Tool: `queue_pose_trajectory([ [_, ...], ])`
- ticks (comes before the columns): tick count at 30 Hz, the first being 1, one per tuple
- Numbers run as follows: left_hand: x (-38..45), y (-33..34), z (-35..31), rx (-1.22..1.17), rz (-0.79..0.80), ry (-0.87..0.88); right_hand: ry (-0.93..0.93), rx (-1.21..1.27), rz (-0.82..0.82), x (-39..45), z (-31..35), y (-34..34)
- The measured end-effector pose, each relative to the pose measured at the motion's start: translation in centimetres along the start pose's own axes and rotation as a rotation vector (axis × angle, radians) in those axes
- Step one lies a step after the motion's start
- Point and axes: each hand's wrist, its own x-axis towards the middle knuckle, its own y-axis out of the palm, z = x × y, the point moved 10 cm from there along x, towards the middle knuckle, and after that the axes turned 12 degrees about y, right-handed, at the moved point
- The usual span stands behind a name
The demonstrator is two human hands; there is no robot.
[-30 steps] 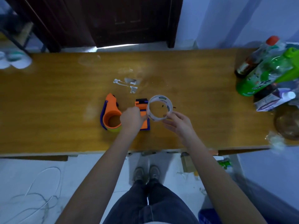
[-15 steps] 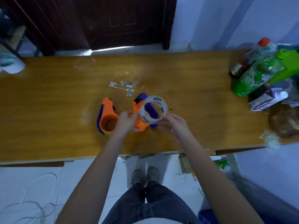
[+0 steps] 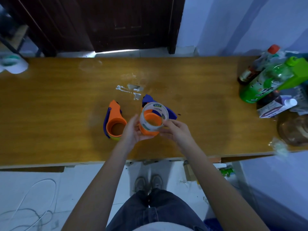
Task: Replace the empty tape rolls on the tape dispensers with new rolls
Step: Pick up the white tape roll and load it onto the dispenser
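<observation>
A: Which step?

B: Fitting the new roll (image 3: 154, 116). The left hand (image 3: 133, 130) grips the lifted dispenser (image 3: 150, 124); the right hand (image 3: 175, 130) pinches the roll over its hub, just right of the second dispenser (image 3: 115, 121) on the bench (image 3: 50, 114).

A: Next?

B: Probably squaring and pressing it home.

Dim bluish light, soft focus, fisheye-bent edges, glow under door (image 3: 116, 51)

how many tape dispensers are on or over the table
2: one dispenser lies on the table left of the hands; the other is held in the left hand. None seem hidden.
</observation>
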Motion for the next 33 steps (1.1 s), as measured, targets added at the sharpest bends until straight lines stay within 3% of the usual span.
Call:
queue_pose_trajectory([
  [12, 0.2, 0.5, -1.4, 0.017, -0.003, 0.138, 0.014, 0.041, -0.181, -0.2, -1.7, 0.6],
  [14, 0.2, 0.2, -1.3, 0.017, 0.002, 0.128, 0.008, -0.083, -0.219, -0.3, -1.5, 0.8],
  [16, 0.4, -0.2, -1.3, 0.037, 0.014, 0.112, -0.056, -0.385, -0.326, -0.5, -0.7, 0.3],
  [19, 0.6, -0.7, -1.8, 0.032, 0.011, 0.088, -0.351, -0.771, -0.734, -2.9, 4.6, -1.9],
  [20, 0.6, -0.8, -2.1, 0.029, 0.014, 0.084, -0.434, -0.804, -0.747, -3.0, 6.3, -1.8],
  [21, 0.6, -0.8, -2.4, 0.039, 0.029, 0.088, -0.427, -0.808, -0.671, -2.1, 7.4, -1.6],
  [24, 0.6, -0.4, -3.3, 0.095, 0.094, 0.117, -0.127, -0.762, -0.282, 2.4, 7.5, 0.3],
  [26, 0.6, 0.0, -3.8, 0.119, 0.13, 0.128, -0.008, -0.768, -0.115, 3.8, 6.8, 1.9],
  [30, 0.7, 0.5, -4.7, 0.144, 0.16, 0.115, 0.071, -0.643, -0.009, 5.2, 5.6, 3.0],
  [33, 0.8, 0.2, -4.8, 0.294, 0.14, 0.056, 0.01, -0.647, 0.086, 5.6, 4.9, 4.3],
])
